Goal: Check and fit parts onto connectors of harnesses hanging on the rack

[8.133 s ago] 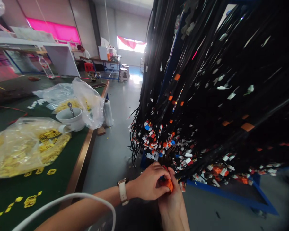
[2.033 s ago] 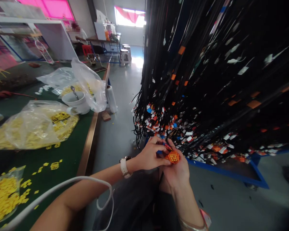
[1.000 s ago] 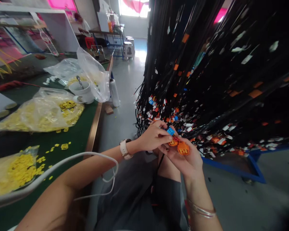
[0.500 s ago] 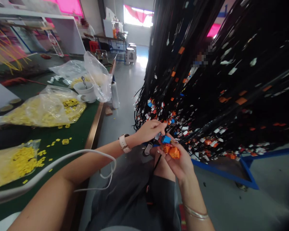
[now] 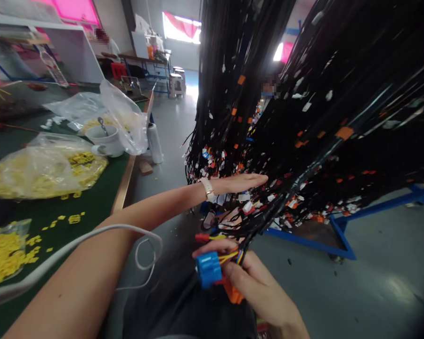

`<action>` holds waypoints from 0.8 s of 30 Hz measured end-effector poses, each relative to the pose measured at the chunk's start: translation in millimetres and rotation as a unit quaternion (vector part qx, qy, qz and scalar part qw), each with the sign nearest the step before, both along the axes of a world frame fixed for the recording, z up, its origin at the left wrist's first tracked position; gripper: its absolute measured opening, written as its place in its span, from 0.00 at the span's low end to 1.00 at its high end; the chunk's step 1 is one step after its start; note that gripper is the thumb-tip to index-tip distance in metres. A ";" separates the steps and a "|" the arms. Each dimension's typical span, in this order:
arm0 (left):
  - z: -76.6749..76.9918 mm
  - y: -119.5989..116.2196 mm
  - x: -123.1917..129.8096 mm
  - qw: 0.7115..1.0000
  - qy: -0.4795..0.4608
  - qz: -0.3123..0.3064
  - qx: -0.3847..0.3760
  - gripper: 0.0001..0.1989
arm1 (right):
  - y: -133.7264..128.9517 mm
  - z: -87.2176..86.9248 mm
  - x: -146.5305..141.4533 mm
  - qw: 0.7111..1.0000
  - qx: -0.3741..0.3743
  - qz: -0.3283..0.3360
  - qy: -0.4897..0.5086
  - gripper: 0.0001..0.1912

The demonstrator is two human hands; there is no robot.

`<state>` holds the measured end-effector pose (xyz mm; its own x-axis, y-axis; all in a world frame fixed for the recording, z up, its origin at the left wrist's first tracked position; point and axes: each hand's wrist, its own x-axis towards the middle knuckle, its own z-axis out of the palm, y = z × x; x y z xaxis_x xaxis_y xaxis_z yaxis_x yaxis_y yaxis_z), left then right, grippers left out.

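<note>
My right hand (image 5: 259, 285) is closed around the end of a black wire harness (image 5: 268, 214), low in front of my lap. From its fingers stick out a large blue connector (image 5: 209, 269) on yellow wires, an orange connector (image 5: 233, 293) and a small red connector (image 5: 202, 238). Farther forward, my left hand (image 5: 245, 182) is stretched out flat, fingers together, against the hanging harnesses (image 5: 229, 117). Whether its fingertips touch the cables cannot be made out. The held harness runs up and right into the hanging bundle.
At left, a green-topped table (image 5: 95, 202) carries bags of yellow parts (image 5: 45, 165), loose yellow pieces and a white mug (image 5: 108, 141). A white cable (image 5: 92, 230) crosses over my left arm. The harness rack's blue frame (image 5: 342, 240) stands at right. A person (image 5: 109, 44) sits far back.
My right hand has come down and nearer, drawing the harness end with its connectors toward me. My left hand has left the connectors, moved right and straightened. The view has shifted right.
</note>
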<state>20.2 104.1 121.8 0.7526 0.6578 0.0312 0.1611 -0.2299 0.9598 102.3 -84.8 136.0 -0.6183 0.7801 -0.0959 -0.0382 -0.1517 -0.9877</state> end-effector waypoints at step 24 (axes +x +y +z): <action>12.1 -18.7 -8.3 0.994 0.036 0.002 -0.103 0.22 | 27.9 -131.6 67.8 0.952 -0.042 -0.289 -0.095 0.16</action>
<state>11.9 85.4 133.9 0.7451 0.6479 -0.1584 0.2313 -0.0282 0.9725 170.1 -56.9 4.3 -0.0533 0.9692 -0.2405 0.0395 -0.2386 -0.9703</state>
